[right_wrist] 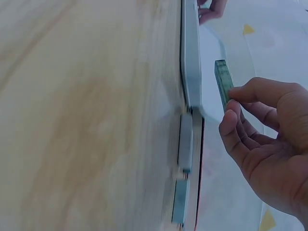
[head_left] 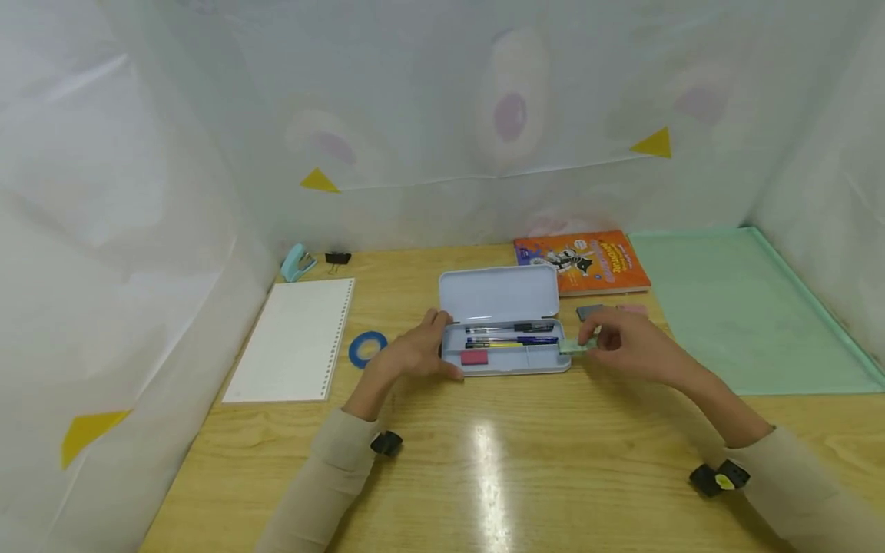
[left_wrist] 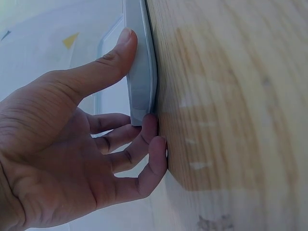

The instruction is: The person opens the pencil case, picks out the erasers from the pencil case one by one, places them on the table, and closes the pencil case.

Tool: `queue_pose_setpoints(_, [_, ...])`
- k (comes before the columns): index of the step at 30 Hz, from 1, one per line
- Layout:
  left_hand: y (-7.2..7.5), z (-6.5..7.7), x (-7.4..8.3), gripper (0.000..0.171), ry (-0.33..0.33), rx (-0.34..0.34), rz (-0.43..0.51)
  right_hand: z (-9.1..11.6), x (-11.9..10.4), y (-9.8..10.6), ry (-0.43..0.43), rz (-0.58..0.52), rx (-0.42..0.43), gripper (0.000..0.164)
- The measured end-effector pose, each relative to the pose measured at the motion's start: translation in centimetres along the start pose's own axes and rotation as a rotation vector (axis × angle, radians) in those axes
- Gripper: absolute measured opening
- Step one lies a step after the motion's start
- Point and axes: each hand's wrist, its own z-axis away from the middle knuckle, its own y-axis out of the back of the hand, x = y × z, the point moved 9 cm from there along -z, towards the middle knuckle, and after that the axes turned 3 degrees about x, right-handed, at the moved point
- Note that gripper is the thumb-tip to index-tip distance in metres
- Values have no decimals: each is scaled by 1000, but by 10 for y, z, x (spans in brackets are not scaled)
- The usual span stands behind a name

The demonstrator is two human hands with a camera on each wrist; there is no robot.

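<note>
An open pale-blue pencil case (head_left: 498, 295) lies on the table, its lid tipped back. Several pens (head_left: 510, 340) and a dark pink eraser (head_left: 474, 357) are inside. My left hand (head_left: 418, 349) grips the case's left end; in the left wrist view the thumb (left_wrist: 118, 55) presses its front side and the fingers curl round the end. Over the right end of the case, my right hand (head_left: 636, 346) pinches a small green eraser (right_wrist: 223, 79) between thumb and fingertips. It is held above the case's rim in the right wrist view.
A grey block (head_left: 589, 312) and a pink block (head_left: 632, 309) lie beyond my right hand, before an orange book (head_left: 588, 261). Right is a green mat (head_left: 747, 307). Left are blue tape (head_left: 356, 353), a notepad (head_left: 290, 338), a stapler (head_left: 296, 263) and a binder clip (head_left: 338, 259).
</note>
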Motion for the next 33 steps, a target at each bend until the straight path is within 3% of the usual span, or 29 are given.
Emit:
queue_pose_setpoints(8, [1,1,-1,92,-4,9,-6,25,22,18,-42,39,9,30])
queue_pose_setpoints(18, [2,1,0,92,-18,7,-7,30,29,20,-47,72,2,30])
queue_pose_setpoints(27, [2,1,1,91,-21,7,-5,2,6,12,0,44,-17,20])
queue_pose_setpoints(33, [0,-1,0,91,-16,0,-1,-28,-13,-21,-21,-35,-82,21])
